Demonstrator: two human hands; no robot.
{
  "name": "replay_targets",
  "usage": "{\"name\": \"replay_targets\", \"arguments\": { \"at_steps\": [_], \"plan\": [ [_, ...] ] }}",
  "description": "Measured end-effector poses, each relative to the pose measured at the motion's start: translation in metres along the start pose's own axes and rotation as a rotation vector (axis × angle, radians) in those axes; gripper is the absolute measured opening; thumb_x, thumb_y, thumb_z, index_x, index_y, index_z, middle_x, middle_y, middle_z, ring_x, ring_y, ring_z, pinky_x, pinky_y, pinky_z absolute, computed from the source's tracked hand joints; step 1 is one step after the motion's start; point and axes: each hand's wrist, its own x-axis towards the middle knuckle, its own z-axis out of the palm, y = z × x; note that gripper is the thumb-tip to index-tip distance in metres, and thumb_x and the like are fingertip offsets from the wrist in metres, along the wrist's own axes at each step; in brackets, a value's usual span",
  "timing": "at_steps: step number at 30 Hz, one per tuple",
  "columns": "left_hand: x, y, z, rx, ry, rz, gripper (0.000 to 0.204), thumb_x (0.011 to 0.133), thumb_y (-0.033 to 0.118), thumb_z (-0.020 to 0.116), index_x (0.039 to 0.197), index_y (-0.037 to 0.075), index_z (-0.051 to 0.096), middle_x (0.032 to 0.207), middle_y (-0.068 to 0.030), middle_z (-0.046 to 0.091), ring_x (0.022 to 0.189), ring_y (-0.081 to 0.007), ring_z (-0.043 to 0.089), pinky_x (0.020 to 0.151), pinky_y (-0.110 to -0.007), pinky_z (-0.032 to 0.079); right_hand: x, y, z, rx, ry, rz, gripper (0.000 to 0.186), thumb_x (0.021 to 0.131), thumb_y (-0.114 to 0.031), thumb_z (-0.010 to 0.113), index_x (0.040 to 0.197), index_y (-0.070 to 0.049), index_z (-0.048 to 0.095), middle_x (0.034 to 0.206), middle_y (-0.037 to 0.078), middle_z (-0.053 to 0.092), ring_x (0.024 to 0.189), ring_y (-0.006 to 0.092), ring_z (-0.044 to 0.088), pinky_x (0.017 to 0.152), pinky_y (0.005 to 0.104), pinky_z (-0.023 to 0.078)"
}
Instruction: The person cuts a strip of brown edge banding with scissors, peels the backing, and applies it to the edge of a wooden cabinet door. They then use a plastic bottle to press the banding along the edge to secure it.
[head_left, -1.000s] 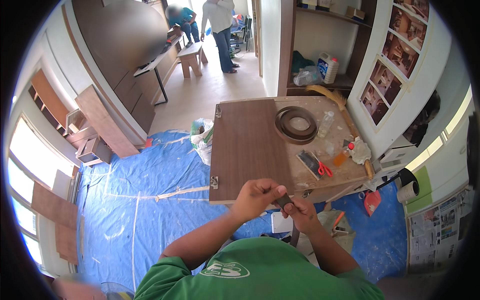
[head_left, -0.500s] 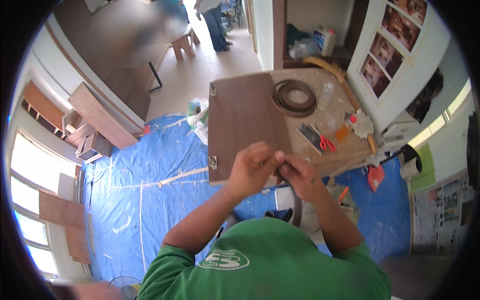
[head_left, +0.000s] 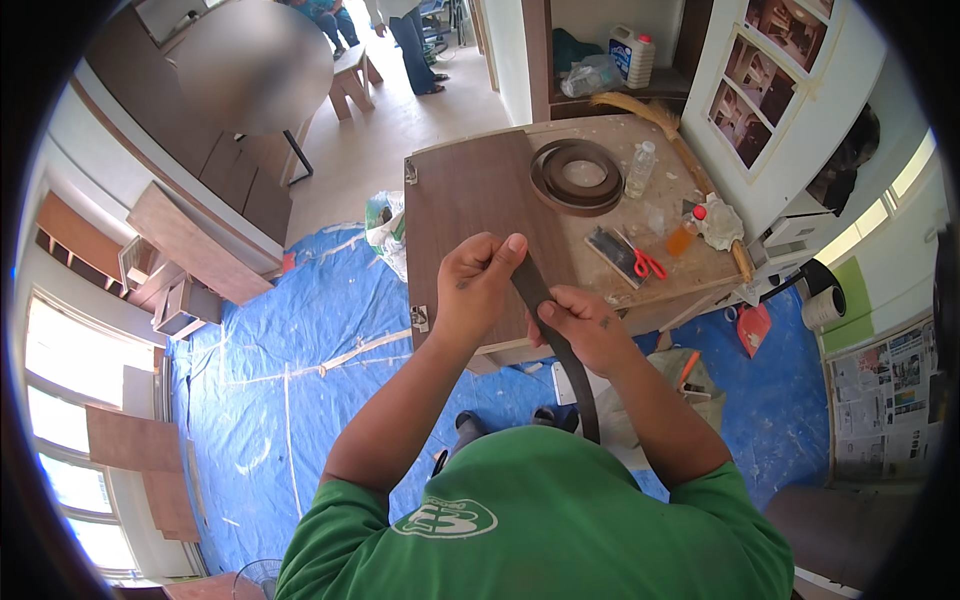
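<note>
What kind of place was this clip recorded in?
Probably a room being fitted out with cabinetry: a blue tarp covers the floor, a hinged wood-grain panel lies on a dusty workbench beside a roll of edge banding, and loose panels lean on the wall.

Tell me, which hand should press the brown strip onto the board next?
Probably the left hand: it pinches the strip at its top end, over the board. The right hand holds lower down.

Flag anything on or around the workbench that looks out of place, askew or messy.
The wood panel overhangs the workbench edge nearest the person. Pale dust and debris litter the benchtop around the red-handled scissors. The dark edging strip between both hands dangles loose toward the tarp.
</note>
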Motion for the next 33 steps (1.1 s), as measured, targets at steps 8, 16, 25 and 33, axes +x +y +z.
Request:
{"name": "replay_targets", "arguments": {
  "at_steps": [8,16,25,33],
  "plan": [
    [0.032,-0.043,0.011,-0.14,0.136,-0.165,0.023,0.097,0.027,0.079,0.093,0.006,0.07,0.087,-0.0015,0.067,0.08,-0.0136,0.06,0.073,-0.031,0.05,0.035,-0.001,-0.014,-0.245,0.004,-0.154,0.03,0.111,-0.027,0.06,0.095,-0.001,0.065,0.074,0.002,0.062,0.066,0.0099,0.058,0.061,0.0259,0.049],
    [0.026,-0.033,0.002,0.819,0.327,0.902,0.029,0.086,0.017,0.081,0.114,0.011,0.075,0.118,-0.0083,0.071,0.11,-0.0275,0.063,0.096,-0.044,0.05,0.036,0.029,-0.021,-0.025,0.084,-0.061,0.036,0.111,-0.033,0.058,0.097,-0.001,0.067,0.076,0.004,0.065,0.067,0.0109,0.061,0.062,0.0256,0.05],
    [-0.004,-0.042,0.006,0.943,-0.107,0.534,0.101,0.073,0.061,0.085,0.147,-0.002,0.055,0.153,-0.0179,0.056,0.145,-0.0345,0.049,0.125,-0.052,0.03,0.033,0.039,-0.03,0.186,0.103,-0.033,0.042,0.113,-0.04,0.051,0.093,-0.005,0.064,0.079,0.003,0.064,0.067,0.0103,0.06,0.063,0.0265,0.051],
    [-0.007,-0.043,0.011,0.93,-0.239,0.332,0.11,0.065,0.059,0.09,0.146,-0.005,0.052,0.138,-0.0224,0.065,0.132,-0.0362,0.06,0.119,-0.05,0.037,0.029,0.039,-0.029,-0.084,0.032,-0.102,0.037,0.112,-0.035,0.055,0.097,-0.003,0.066,0.09,0.001,0.062,0.086,0.0103,0.059,0.081,0.0282,0.048]
  ]
}}
